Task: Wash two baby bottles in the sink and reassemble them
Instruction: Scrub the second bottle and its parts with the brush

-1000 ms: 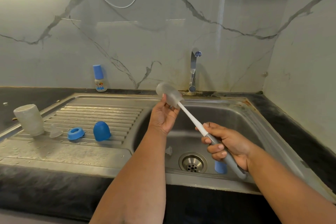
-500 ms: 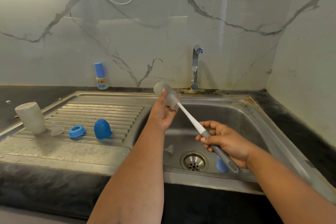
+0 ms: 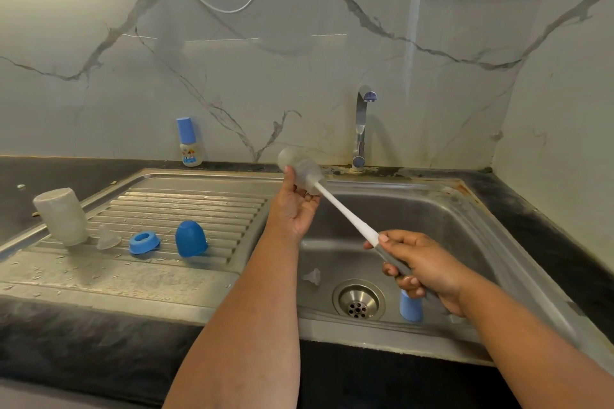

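Note:
My left hand (image 3: 294, 206) grips a small clear bottle body (image 3: 300, 169) above the sink (image 3: 465, 229). My right hand (image 3: 422, 269) holds the grey grip of a white bottle brush (image 3: 345, 217), whose head is inside the bottle. On the drainboard (image 3: 186, 206) at left lie a larger frosted bottle body (image 3: 61, 216) upside down, a clear teat (image 3: 106, 237), a blue collar ring (image 3: 143, 242) and a blue cap (image 3: 190, 239). In the basin, a clear teat (image 3: 312, 276) and a blue cap (image 3: 411, 307) lie beside the drain (image 3: 358, 302).
A tap (image 3: 361, 129) stands behind the basin, with no water running. A small assembled bottle with a blue cap (image 3: 188, 143) stands against the marble wall. A dark counter (image 3: 545, 236) surrounds the sink, and a wall closes off the right side.
Both hands and the brush have shifted slightly; my right hand has drawn the brush handle a little along its line. The parts on the drainboard have not moved.

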`<state>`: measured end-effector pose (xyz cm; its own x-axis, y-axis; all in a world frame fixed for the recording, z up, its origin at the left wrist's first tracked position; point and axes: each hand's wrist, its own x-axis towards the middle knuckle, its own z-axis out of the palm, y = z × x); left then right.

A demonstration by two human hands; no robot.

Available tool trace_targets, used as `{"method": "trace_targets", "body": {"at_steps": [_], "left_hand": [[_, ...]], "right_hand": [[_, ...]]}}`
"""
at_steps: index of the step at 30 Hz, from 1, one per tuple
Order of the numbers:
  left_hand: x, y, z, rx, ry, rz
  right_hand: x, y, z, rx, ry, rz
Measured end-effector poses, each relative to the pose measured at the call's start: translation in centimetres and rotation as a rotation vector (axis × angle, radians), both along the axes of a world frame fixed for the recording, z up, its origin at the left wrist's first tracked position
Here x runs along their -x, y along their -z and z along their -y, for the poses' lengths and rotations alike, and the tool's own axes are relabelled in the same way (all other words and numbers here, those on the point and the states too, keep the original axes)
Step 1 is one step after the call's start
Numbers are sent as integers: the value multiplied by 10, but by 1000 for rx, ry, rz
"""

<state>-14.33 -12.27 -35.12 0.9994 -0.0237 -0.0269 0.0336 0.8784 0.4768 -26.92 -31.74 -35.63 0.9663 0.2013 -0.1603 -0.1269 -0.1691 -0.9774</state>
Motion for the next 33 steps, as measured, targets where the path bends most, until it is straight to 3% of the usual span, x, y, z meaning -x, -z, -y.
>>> {"method": "trace_targets", "body": {"at_steps": [5, 10, 16, 21, 24, 27, 33], "left_hand": [[6, 1, 17, -55, 44, 11], [0, -5, 1, 87, -88, 17], [11, -1, 26, -35, -20, 15], [5, 2, 13, -18, 10, 18], [7, -3, 11, -64, 10, 44], [9, -4, 15, -126, -26, 6], [8, -6, 8, 29, -98, -16]], "right_hand": [[1, 3, -9, -141, 17, -73], [0, -2, -2, -172, -72, -120], [2, 2, -12, -368, 1, -205], [-1, 3, -9, -21, 32, -66], [-1, 3, -3, 57, 44, -29], [-1, 4, -3, -9, 30, -64], [-1, 5, -4, -155, -34, -139]]}}
